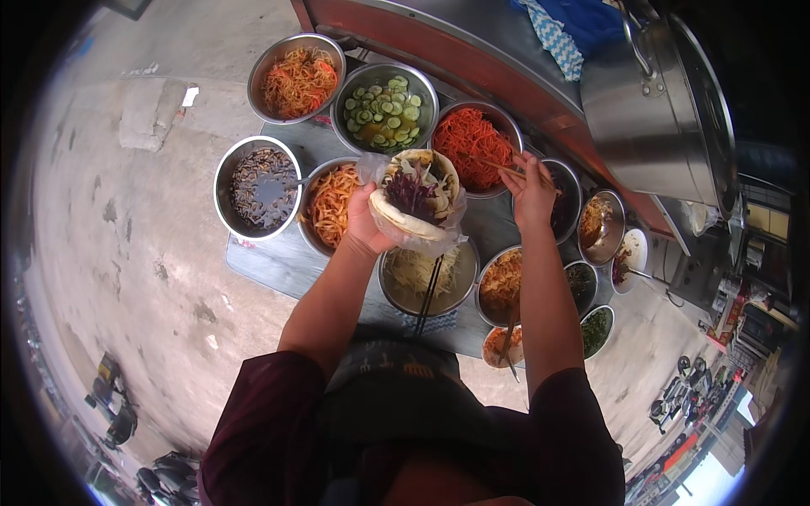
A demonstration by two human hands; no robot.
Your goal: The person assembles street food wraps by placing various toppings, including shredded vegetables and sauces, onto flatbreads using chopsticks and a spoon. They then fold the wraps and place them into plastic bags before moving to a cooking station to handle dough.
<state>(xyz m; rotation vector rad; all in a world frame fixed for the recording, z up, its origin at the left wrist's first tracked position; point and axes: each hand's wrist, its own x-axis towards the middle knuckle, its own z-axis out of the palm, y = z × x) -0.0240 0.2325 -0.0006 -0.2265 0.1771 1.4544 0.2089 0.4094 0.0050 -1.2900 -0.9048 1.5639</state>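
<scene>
My left hand (364, 221) is closed around a split round flatbread (403, 219) wrapped in a clear plastic bag (435, 244). The bread gapes upward, showing purple shreds (412, 196), pale shreds and some darker filling. My right hand (533, 198) grips a pair of wooden chopsticks (499, 165), whose tips reach left over the shredded carrot (471, 150) in a steel bowl. Whether the tips hold any carrot is too small to tell. Below the bread sits a bowl of pale shreds (426, 274) with dark chopsticks (432, 282) resting in it.
Around my hands stand bowls of sliced cucumber (384, 110), noodle-like shreds (295, 84), orange strips (332, 202) and dark chopped bits in liquid (257, 190). Several smaller bowls crowd the grey table (278, 266) at right. A large steel pot (650, 126) stands at the upper right.
</scene>
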